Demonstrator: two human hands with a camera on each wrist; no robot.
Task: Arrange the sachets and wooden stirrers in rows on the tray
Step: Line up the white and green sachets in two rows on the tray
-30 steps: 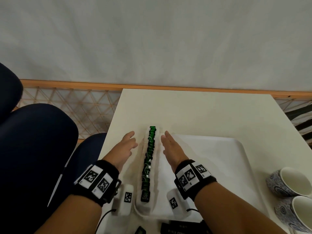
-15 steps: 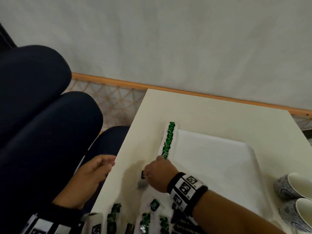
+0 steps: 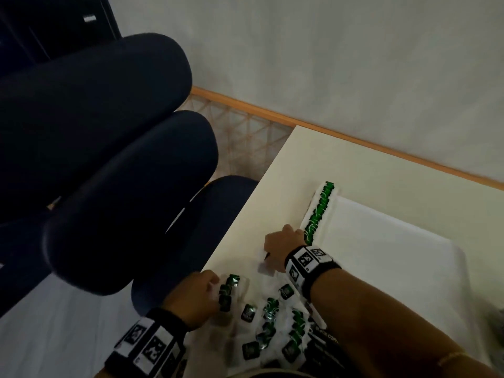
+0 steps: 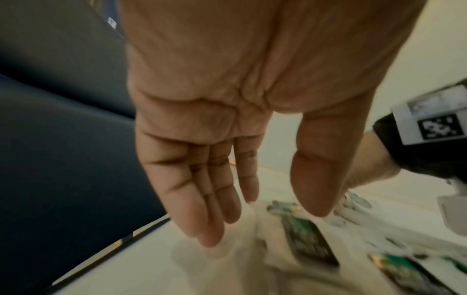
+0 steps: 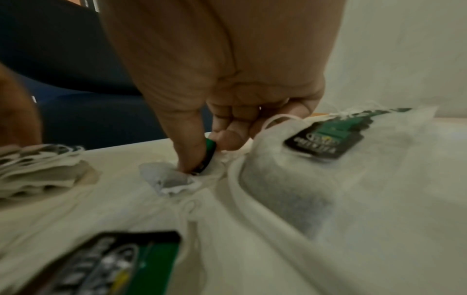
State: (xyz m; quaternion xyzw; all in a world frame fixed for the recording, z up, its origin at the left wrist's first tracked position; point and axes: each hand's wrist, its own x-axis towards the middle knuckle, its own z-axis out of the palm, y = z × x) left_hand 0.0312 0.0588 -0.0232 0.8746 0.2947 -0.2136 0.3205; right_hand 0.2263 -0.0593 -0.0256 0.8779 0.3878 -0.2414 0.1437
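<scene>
A white tray (image 3: 387,241) lies on the table, with a row of white sachets with green tags (image 3: 320,208) along its left rim. Several loose sachets (image 3: 268,320) are scattered at the table's near edge. My right hand (image 3: 268,255) is just left of the tray's near corner and pinches one sachet (image 3: 266,267). In the right wrist view my right hand (image 5: 204,155) has thumb and forefinger closed on its green tag (image 5: 209,149), the white bag (image 5: 169,181) hanging below. My left hand (image 3: 215,285) hovers at the left of the loose pile; my left hand (image 4: 262,221) has straight fingers and holds nothing. No stirrers show.
Dark blue chairs (image 3: 109,159) stand close to the table's left edge (image 3: 245,214). Black packets (image 3: 324,339) lie under my right forearm at the near edge. A pale wall with a wooden skirting (image 3: 272,110) runs behind the table.
Both hands left the sachet row on the tray and drew back toward me. The right hand took hold of a loose sachet; the left came to the pile. The view swung left.
</scene>
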